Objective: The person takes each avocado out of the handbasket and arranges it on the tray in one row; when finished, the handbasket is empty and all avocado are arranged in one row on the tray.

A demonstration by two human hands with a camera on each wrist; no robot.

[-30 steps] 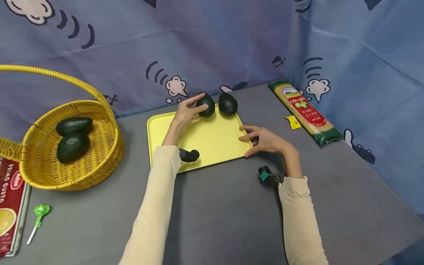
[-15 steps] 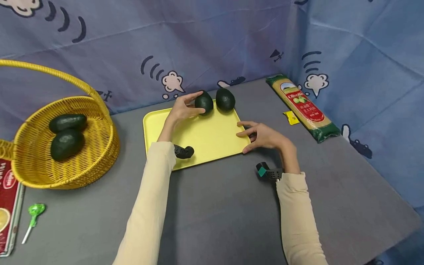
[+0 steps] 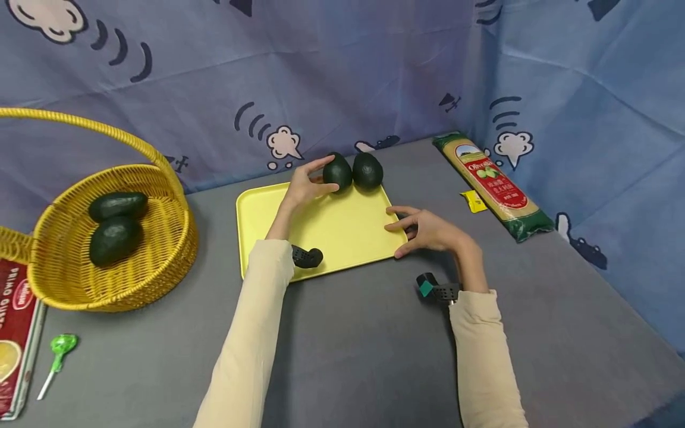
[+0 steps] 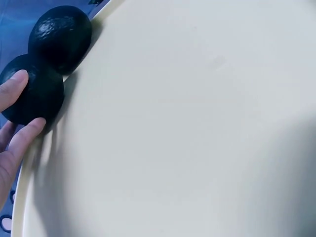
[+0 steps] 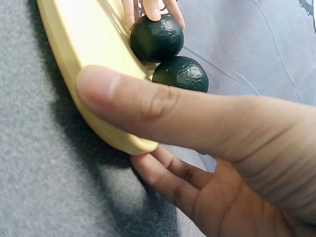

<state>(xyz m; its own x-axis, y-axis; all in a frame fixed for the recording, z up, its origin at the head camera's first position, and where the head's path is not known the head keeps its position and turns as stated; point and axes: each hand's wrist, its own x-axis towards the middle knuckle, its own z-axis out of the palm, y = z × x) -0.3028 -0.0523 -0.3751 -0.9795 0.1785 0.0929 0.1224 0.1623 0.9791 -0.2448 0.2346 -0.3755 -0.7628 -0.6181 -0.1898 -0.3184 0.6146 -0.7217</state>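
Head view, and the avocado [image 3: 339, 174] in the left hand [image 3: 305, 188] has moved rightward over the last second, closing the gap to the second avocado [image 3: 367, 171]. I'd judge the pair now touching, side by side at the yellow tray's [image 3: 348, 232] far right corner. The left thumb and fingers grasp the first; whether its weight is on the tray, I can't tell. The right hand [image 3: 430, 230] pinches the tray's near right corner. Leftward, a yellow wicker basket [image 3: 155, 285] holds two more avocados [image 3: 115, 241].
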